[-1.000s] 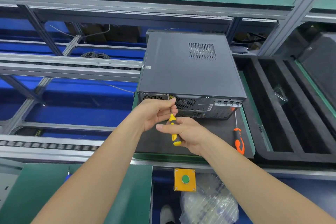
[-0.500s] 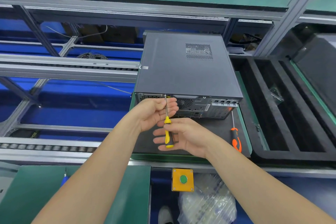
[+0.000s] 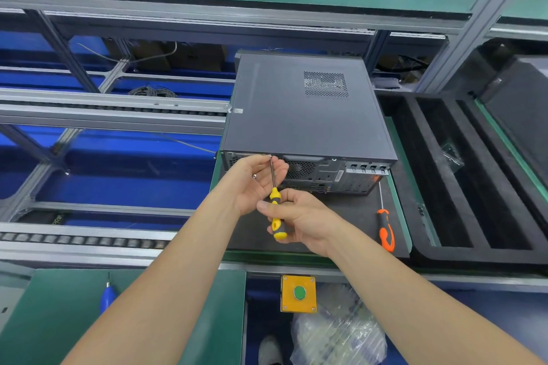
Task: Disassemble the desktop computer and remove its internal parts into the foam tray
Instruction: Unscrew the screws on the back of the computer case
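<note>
At the lower left of the frame a blue tool (image 3: 108, 297) lies on a green table (image 3: 59, 320), and above it the grey roller conveyor (image 3: 89, 238) crosses the left half. Near the centre the left hand (image 3: 252, 187) is turned palm up, a small silver screw (image 3: 254, 176) lies in the palm, and its thumb and fingers close lightly round the upper shaft of the yellow screwdriver (image 3: 275, 201), close to the tip. The tip is at the upper edge of the rear panel of the desktop computer (image 3: 296, 115). Just right of it and lower, the right hand (image 3: 302, 222) grasps the yellow and black handle with curled fingers. Below the hands a yellow box with a green button (image 3: 299, 293) is fixed to the table edge, and a clear plastic bag (image 3: 335, 332) lies under it. The computer lies flat in the centre on a black mat (image 3: 350, 216), its rear ports toward the person and its cover on. A small white sticker (image 3: 237, 111) is on its left edge and a reddish label is on the rear, but the writing on both is too small to read. At the right edge of the mat lies an orange screwdriver (image 3: 385, 231). On the right of the frame is the black foam tray (image 3: 415, 163), just beside the mat; one of its long compartments holds a small clear bag (image 3: 450, 154).
</note>
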Available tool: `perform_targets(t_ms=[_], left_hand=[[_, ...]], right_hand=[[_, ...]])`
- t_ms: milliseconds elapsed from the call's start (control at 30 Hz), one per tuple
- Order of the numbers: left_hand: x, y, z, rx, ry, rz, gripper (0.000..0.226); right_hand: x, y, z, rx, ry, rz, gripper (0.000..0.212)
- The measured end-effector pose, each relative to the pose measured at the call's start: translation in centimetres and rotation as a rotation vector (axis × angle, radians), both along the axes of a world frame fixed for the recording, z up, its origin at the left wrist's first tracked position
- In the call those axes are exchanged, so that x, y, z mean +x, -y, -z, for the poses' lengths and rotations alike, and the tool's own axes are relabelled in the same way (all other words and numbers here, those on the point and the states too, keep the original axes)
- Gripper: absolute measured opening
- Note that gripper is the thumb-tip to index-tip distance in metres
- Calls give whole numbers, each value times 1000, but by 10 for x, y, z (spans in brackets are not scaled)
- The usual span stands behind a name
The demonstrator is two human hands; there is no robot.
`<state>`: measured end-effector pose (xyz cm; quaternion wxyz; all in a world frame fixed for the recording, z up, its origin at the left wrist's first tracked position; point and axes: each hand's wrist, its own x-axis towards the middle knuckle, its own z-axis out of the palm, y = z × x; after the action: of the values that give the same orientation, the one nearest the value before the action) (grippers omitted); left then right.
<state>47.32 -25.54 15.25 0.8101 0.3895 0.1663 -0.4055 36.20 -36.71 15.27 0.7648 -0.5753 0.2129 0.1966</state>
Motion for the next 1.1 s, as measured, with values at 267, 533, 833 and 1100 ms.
perform_targets(t_ms=[267, 533, 833, 1100], left_hand=[[-2, 3, 3, 3, -20, -4, 20], [2, -2, 18, 62, 61, -3, 15], [-1, -7, 38, 258, 94, 29, 22], [-28, 17, 56, 244, 9, 205, 32]], right_hand=[[-2, 4, 5, -40, 2, -66, 46], [-10, 8, 12, -32, -6, -181, 41], [-12, 19, 23, -116, -4, -63, 12], [-20, 37, 22, -237, 37, 40, 8]])
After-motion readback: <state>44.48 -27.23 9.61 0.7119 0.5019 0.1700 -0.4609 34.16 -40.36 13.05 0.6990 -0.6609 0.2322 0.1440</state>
